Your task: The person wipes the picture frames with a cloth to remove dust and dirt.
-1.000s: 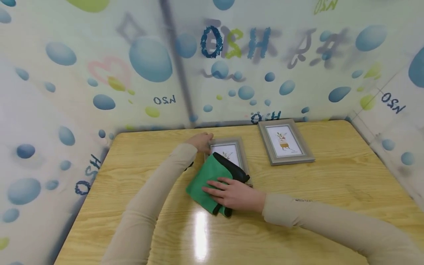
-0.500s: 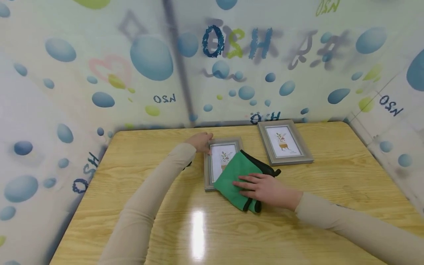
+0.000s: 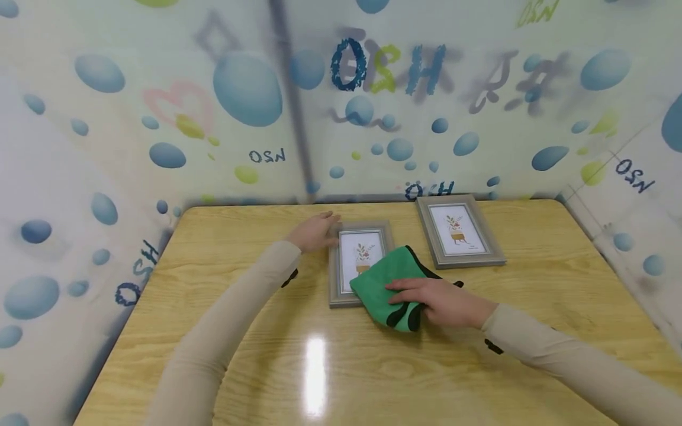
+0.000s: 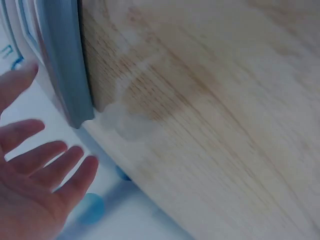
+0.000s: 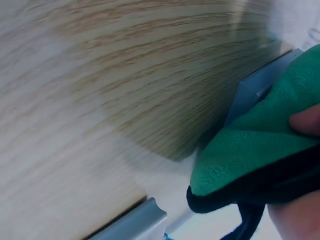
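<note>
A green cloth (image 3: 379,283) with black edging is folded in my right hand (image 3: 444,300), which pinches it between fingers and thumb. The cloth covers the lower right corner of a grey picture frame (image 3: 334,278) lying flat, its print of a potted plant partly showing. My left hand (image 3: 311,232) is at the upper left corner of this frame. In the left wrist view, that hand (image 4: 35,185) has spread, relaxed fingers beside the frame's edge (image 4: 65,65) and holds nothing. In the right wrist view, the cloth (image 5: 250,145) hides part of the frame.
A second grey picture frame (image 3: 459,229) with a similar print lies at the back right of the wooden table (image 3: 256,355). Behind the table stands a wall (image 3: 367,148) patterned with blue and green drops; similar walls flank both sides.
My right hand has moved the cloth rightward across the left frame, uncovering more of its print, and now pinches it instead of lying flat. My left hand has eased slightly left.
</note>
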Motion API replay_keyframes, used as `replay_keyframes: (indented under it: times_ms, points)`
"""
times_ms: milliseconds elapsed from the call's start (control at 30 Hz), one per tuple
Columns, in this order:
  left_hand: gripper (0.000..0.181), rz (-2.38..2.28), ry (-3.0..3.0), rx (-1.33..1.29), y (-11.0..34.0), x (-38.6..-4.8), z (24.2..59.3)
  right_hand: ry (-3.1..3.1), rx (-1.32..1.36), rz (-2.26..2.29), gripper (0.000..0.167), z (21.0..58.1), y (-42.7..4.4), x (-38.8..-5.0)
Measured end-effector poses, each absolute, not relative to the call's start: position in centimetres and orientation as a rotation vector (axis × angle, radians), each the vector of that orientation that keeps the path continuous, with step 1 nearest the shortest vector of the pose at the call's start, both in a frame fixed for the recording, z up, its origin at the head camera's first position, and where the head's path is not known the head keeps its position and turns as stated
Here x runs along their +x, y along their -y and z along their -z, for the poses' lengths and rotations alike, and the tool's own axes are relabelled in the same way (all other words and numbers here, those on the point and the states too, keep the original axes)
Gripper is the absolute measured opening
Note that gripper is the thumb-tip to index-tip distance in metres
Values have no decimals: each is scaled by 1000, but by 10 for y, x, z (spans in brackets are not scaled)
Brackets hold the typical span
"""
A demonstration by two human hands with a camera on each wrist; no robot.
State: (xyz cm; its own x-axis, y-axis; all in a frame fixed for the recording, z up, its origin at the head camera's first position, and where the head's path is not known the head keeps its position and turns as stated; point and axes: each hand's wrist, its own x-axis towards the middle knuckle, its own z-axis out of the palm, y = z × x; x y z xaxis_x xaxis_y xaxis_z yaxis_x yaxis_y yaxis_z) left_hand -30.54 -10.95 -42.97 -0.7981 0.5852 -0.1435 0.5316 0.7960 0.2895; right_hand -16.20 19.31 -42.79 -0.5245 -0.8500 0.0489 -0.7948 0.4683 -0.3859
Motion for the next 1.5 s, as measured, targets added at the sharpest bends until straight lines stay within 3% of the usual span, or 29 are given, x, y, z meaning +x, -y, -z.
replay_keyframes:
  times_ms: [267, 467, 633, 833, 1000, 1233, 1500]
  points:
    - [8, -236, -2925, 1359, 119, -236, 412, -2561, -1260, 895, 58, 422, -186, -174]
    - [8, -122, -2903, 1425, 110, -177, 411, -2667, -1081, 1134, 50, 415, -169, -194]
    - [19, 131, -2864, 1563, 96, -144, 416, -2673, -1060, 1173, 50, 410, -147, -202]
    - [22, 284, -2891, 1603, 91, -136, 429, -2601, -1282, 996, 51, 414, -113, -204]
    - [28, 273, -2910, 1642, 92, -136, 435, -2589, -1403, 655, 40, 423, -90, -203]
    - [24, 308, -2950, 1612, 88, -140, 436, -2763, -1393, 136, 48, 427, -71, -224]
    - [24, 223, -2903, 1492, 82, -138, 428, -2847, -1251, -69, 44, 425, -61, -263]
